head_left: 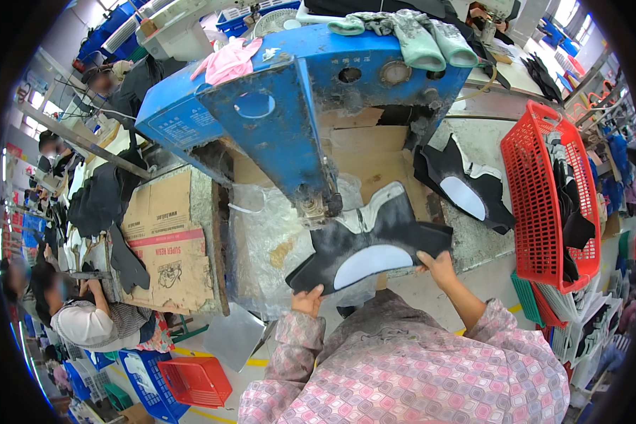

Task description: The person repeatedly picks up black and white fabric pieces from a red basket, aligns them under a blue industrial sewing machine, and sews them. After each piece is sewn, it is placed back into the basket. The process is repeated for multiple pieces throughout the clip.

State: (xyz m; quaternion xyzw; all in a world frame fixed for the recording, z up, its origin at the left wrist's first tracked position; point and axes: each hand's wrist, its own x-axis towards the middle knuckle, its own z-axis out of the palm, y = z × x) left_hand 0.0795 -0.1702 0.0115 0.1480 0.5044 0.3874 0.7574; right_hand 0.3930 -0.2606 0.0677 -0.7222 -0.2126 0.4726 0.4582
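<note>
1 head-worn fisheye camera looks steeply down from near above, facing the blue machine.

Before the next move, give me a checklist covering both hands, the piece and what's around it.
1. Left hand gripping the black piece: ok, at its lower left end.
2. Right hand gripping it: ok, near its right end.
3. Piece clear of the machine head: cannot tell; they meet in this view.
4. Hands gloved: not ok; both bare, with green gloves atop the blue machine.
5. Second black piece apart from the held one: ok, lying to its right.
</note>
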